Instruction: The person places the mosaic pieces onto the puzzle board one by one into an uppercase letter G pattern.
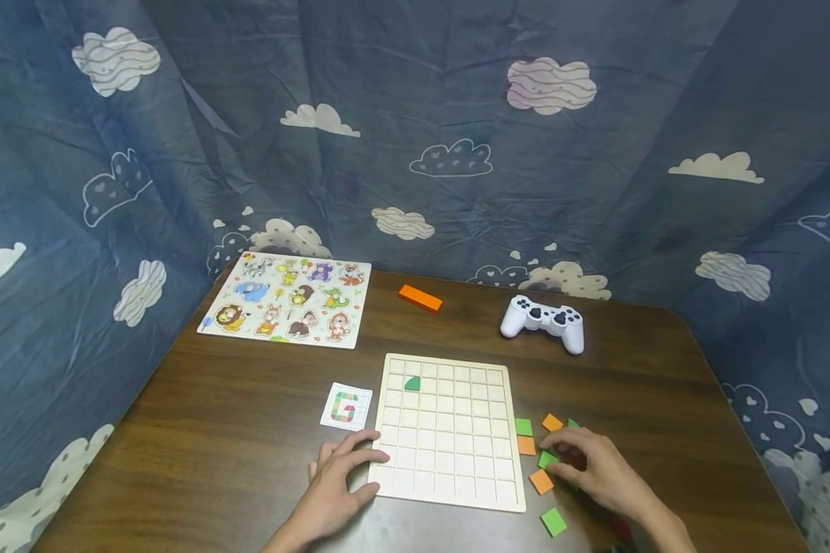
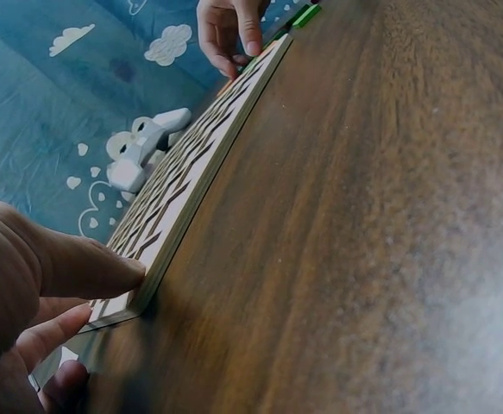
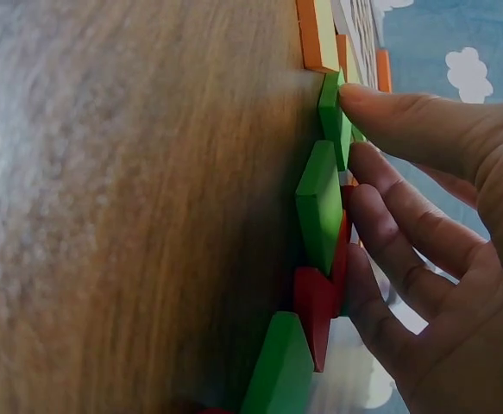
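My L hand (image 1: 335, 484) rests loosely on the board (image 1: 446, 445), its 8 o'clock; R hand (image 1: 598, 466) at its 4 o'clock, thumb by a green tile (image 1: 546, 459), can't tell if pinched. Risk: nearby red tile (image 3: 314, 297) prob. gets knocked by my lower fingers

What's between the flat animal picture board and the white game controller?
An orange rectangular block lies between them, as the head view shows.

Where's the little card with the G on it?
In the head view, the G card lies on the table, just left of the wooden grid board and nearer the viewer than the animal puzzle.
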A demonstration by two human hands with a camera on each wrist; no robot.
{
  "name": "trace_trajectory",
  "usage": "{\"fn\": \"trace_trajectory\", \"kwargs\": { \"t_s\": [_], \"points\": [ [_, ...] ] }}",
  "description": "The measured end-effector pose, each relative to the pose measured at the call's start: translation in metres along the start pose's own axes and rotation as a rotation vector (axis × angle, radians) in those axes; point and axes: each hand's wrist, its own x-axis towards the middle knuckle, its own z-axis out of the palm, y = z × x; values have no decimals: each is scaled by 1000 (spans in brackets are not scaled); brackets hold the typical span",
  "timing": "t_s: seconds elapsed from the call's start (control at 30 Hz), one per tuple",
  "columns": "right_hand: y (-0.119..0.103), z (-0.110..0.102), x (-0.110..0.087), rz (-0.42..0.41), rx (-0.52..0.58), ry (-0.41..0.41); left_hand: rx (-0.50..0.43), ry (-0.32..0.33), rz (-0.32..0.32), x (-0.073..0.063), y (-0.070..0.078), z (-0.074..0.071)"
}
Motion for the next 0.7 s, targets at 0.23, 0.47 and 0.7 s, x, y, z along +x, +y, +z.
{"fn": "trace_trajectory", "kwargs": {
  "t_s": [0.23,0.47,0.7],
  "points": [
    [1,2,-1,-14,3,19,12,3,1,0,2,-1],
    [2,2,-3,-31,11,34,37,11,-12,0,1,1],
    [2,2,-4,-24,-15,26,31,26,9,0,0,1]
  ]
}}
